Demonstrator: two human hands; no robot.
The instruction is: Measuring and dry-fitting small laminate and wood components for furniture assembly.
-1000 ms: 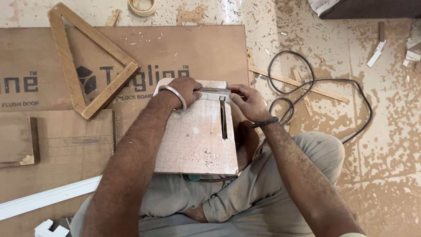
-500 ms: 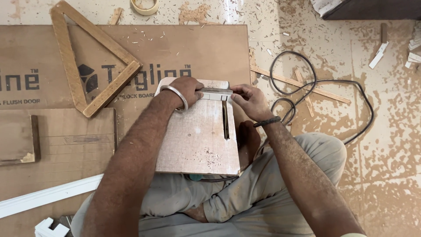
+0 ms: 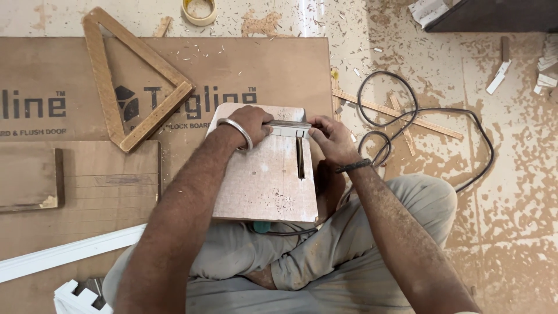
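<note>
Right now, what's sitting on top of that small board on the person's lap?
A pale strip lies across the small board, pinched between the left hand and right hand, beside a narrow slot. The hands hide the strip's ends.

1. Ahead of you, a large brown board (image 3: 232,70) lies flat on the floor, with pale shavings scattered over it.
2. On the board's left part rests a wooden triangle frame (image 3: 131,81), one corner pointing away from you.
3. Beyond the board's far edge you see a roll of tape (image 3: 199,10), lying flat.
4. To your right, a black cable (image 3: 407,110) loops over the dusty floor (image 3: 511,174), crossing thin wooden strips (image 3: 401,113).
5. At your left, a smaller wooden panel (image 3: 29,177) lies on another brown sheet.
6. Near your left knee, a long white moulding strip (image 3: 64,253) runs slantwise.
7. At far right, small white offcuts (image 3: 500,75) lie near a dark edge.
</note>
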